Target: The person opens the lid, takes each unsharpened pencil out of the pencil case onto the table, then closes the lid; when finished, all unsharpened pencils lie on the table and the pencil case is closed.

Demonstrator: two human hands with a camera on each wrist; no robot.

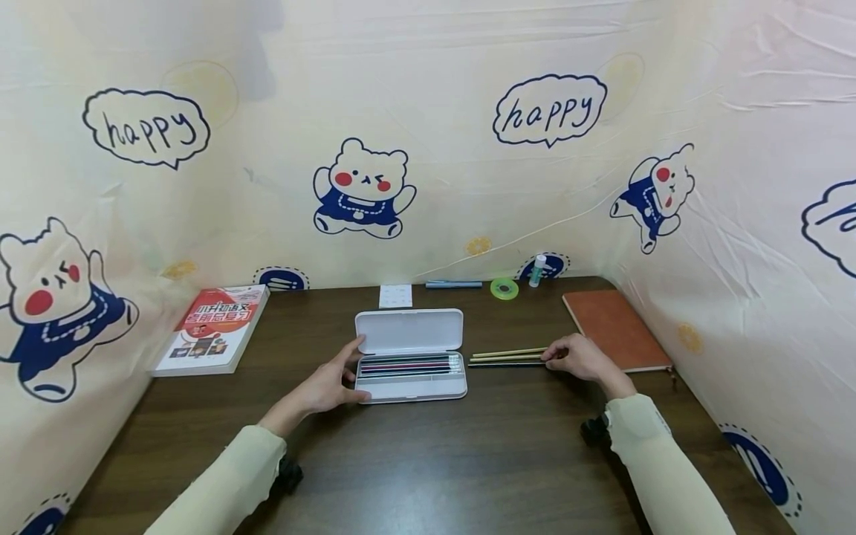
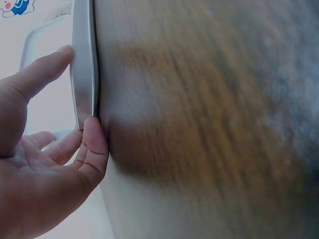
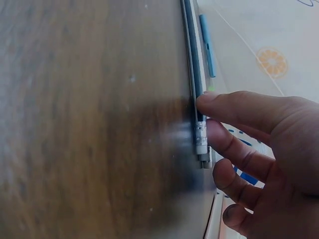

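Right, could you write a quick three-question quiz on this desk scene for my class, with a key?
1. Which hand touches the white pencil case?
2. True or false: every pencil is inside that case.
3. Fill the gap: in the head view, the green tape roll lies between the blue pen and the ____.

Key:
1. The left hand.
2. False; some pencils lie outside it, at the right hand.
3. Glue stick.
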